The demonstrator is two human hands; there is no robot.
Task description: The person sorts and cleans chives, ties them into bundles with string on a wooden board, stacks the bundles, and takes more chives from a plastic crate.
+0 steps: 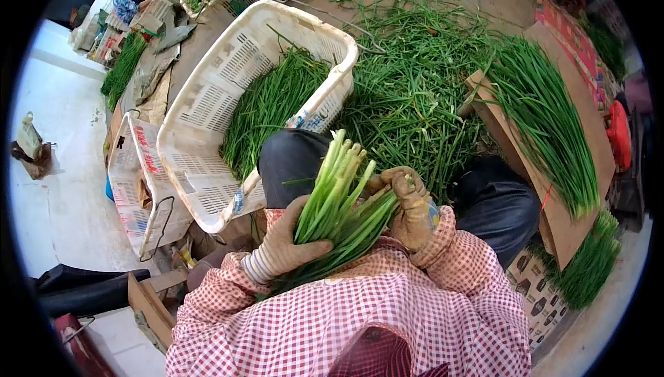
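Looks like sorting from here: left hand (287,244) grips the green bunch (325,204), right hand (413,212) pinches stems (384,205); next move wants a steady hold.

Bright, soft light; fisheye-bent, black-rimmed edges

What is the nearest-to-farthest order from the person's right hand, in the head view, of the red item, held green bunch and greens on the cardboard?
From the right hand:
1. Held green bunch, just to its left.
2. Greens on the cardboard, off to its right.
3. Red item, farther right, beyond the cardboard.
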